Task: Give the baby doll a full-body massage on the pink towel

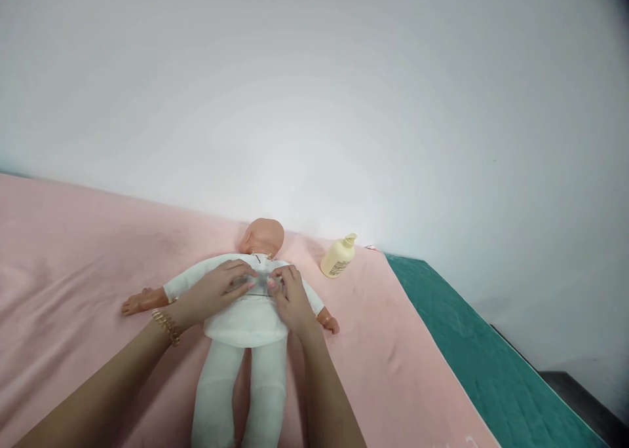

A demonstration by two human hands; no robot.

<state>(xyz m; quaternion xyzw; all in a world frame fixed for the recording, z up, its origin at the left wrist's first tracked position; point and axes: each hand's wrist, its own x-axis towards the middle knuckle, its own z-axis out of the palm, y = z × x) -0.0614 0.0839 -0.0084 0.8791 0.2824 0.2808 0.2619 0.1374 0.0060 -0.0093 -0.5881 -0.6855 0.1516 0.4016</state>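
A doll (246, 327) in white cloth lies with its arms spread; its head points toward the wall and its face cannot be seen. Across its upper body is a small greyish, see-through piece (260, 282), too indistinct to name. My left hand (227, 283), with a gold bracelet (166, 325) at the wrist, has its bent fingers at the left side of this piece. At the right side, my right hand (289, 294) pinches its edge between thumb and fingers. Both hands rest over the doll's chest area.
A pale yellow pump bottle (338, 257) stands right of the doll's head. Pink cloth (393, 343) lies under everything, with a green surface (472, 343) along its right side. A white wall (295, 107) rises behind. Something dark (584, 402) shows at the lower right.
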